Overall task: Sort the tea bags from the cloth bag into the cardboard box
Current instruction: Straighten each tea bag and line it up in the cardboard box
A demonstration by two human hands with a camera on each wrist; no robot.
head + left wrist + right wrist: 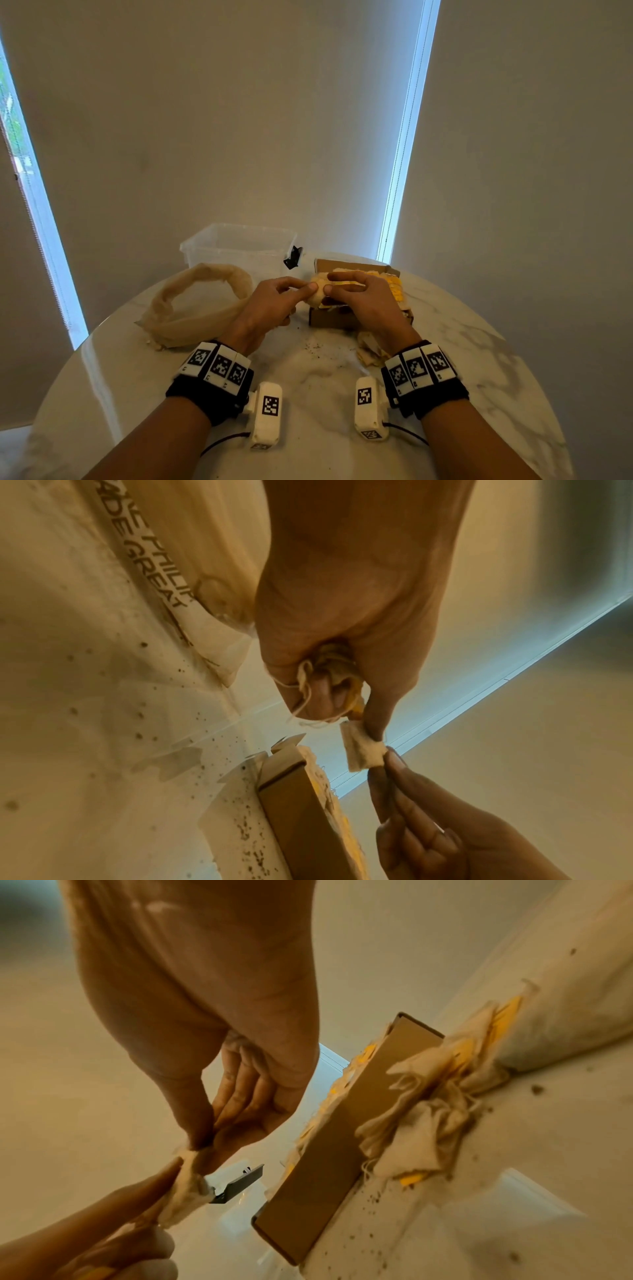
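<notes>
Both hands meet above the near left corner of the cardboard box, pinching one tea bag between them; the left hand nips one end of the pale pouch between thumb and forefinger, and the right hand nips the other end the same way, its remaining fingers loosely arched over the box. In the left wrist view the left hand also has a wad of more tea bags, with loose strings and a yellow tag, bunched under its curled fingers, while its forefinger tip holds the stretched tea bag against the fingers of the right hand. The right wrist view shows the right hand with thumb and forefinger closed on the tea bag, the left hand gripping it from below. The cardboard box stands open on the marble table, filled with bags whose yellow tags show along its right side; a loose heap of tea bags lies on the table against the box's near side, touching it. The cloth bag lies slack and open-mouthed to the left of the hands; its inside is not visible, so whether any bags remain in it cannot be told. Dark crumbs, probably spilled tea, are scattered on the table between the wrists; a clear plastic tub stands behind the cloth bag, with a small black clip just beside its right corner.
</notes>
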